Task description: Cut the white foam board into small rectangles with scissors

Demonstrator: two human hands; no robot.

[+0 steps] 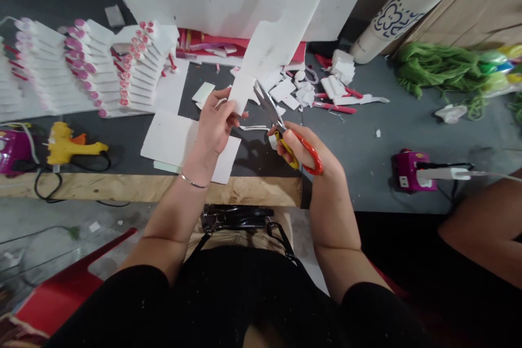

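Note:
My left hand [218,119] pinches the lower end of a long white paper strip [277,38], which rises away from me over the table. My right hand [304,147] grips scissors [267,103] with one red and one yellow handle loop. Their blades point up and left, close to the strip's right edge; whether they touch it I cannot make out. Beneath my left wrist lie flat white sheets [169,138]. Small white paper scraps [285,92] are scattered behind the scissors.
Fanned white strips with pink tips [81,68] fill the left side, near a yellow glue gun [71,144]. A white bottle [402,11], green yarn [438,68] and a purple power block [411,171] stand right. Another person's arm [485,223] is at lower right.

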